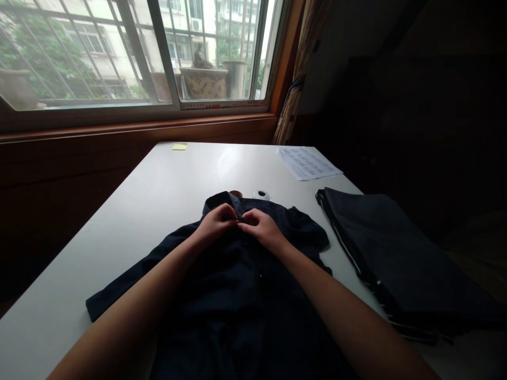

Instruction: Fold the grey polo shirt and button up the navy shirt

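A dark navy collared shirt (237,285) lies spread on the white table, its collar (217,200) toward the window and one sleeve stretched to the left. Just below the collar, my left hand (218,219) pinches the shirt's front edge between thumb and fingers. Opposite it, my right hand (259,224) grips the same edge, the fingertips of both hands almost touching. Whatever small part lies between the fingertips is hidden. Small light dots, perhaps buttons, show along the front lower down.
Past the collar sit a white spool-like ring (261,195) and a brown round object (236,193), partly covered. Folded dark fabric (380,237) lies on the right. Printed sheets (307,162) rest at the far right corner, a yellow note (179,146) at the far left of the table (138,195).
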A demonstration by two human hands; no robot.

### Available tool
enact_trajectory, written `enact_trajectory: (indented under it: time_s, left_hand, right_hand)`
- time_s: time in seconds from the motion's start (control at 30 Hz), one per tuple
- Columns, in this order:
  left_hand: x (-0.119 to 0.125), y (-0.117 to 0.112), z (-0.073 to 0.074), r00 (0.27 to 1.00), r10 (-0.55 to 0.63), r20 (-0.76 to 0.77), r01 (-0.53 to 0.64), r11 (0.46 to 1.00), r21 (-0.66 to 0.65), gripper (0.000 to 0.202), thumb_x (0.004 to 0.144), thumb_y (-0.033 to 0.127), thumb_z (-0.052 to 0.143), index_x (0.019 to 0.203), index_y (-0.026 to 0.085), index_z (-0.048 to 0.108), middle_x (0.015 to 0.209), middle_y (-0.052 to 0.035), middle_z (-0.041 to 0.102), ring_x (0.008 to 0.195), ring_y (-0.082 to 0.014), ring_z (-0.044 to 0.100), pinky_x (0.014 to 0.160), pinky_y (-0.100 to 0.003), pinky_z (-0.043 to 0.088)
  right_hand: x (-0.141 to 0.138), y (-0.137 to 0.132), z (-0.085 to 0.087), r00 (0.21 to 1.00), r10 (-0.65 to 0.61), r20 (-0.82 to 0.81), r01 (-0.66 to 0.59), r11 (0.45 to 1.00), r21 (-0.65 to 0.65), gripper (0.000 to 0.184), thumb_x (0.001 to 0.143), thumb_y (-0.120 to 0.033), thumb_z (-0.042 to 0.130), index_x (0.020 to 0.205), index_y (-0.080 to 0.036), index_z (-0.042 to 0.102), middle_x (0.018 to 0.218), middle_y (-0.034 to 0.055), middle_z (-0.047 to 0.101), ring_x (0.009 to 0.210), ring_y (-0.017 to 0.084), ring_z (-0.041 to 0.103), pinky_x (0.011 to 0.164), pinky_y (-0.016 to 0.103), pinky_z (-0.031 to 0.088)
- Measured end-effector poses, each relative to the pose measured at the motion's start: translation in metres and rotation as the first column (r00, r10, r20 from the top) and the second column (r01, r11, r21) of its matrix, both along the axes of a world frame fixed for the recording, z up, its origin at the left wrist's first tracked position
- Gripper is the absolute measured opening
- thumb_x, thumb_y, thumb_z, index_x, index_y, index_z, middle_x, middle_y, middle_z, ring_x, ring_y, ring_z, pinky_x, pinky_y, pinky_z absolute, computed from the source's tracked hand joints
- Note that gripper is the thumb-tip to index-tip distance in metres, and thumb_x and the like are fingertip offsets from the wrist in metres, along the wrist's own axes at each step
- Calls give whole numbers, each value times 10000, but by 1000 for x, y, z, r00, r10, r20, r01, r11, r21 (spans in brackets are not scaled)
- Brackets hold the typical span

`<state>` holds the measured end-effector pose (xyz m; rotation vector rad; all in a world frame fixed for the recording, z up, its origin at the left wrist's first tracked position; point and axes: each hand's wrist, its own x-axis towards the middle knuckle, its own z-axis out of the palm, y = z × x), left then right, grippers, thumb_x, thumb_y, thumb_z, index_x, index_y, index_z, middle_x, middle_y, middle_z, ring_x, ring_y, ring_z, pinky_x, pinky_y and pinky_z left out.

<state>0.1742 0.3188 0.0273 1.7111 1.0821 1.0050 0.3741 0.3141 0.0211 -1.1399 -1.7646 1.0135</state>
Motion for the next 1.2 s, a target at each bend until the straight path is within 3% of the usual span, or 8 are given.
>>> enact_trajectory:
  time_s: [0.23,0.57,0.9,1.2]
  left_hand:
    - [-4,-1,5,999,-40,-31,40,999,-12,168,781,305,711,885,184,657,887,-28,680,861,-183,621,776,-289,481]
    - [-8,-1,18,992,-117,-39,109,982,-156,287,761,421,733,887,171,671,863,-38,688,805,-184,624,699,-283,481]
    - [-8,0,11,994,-94,47,102,977,-189,300,739,423,763,865,165,677,814,-23,678,736,-156,610,654,-258,467]
    - [-8,2,7,995,-96,37,100,987,-124,285,762,421,745,882,172,677,821,-17,678,759,-156,616,690,-264,476]
  right_hand:
    - [-3,-5,2,998,-43,55,38,996,84,194,780,-342,715,871,-179,661,859,26,654,762,167,597,681,283,467]
    - [-4,-9,4,993,-47,111,21,974,226,107,785,-275,691,847,-199,649,841,18,633,748,163,580,662,283,451]
    - [-5,-8,6,997,4,82,-23,971,236,77,793,-245,672,850,-202,645,830,19,592,725,162,553,646,284,441]
    - [-4,-10,8,997,-18,71,-1,967,256,96,832,-296,673,874,-210,666,847,30,602,736,171,568,641,290,450]
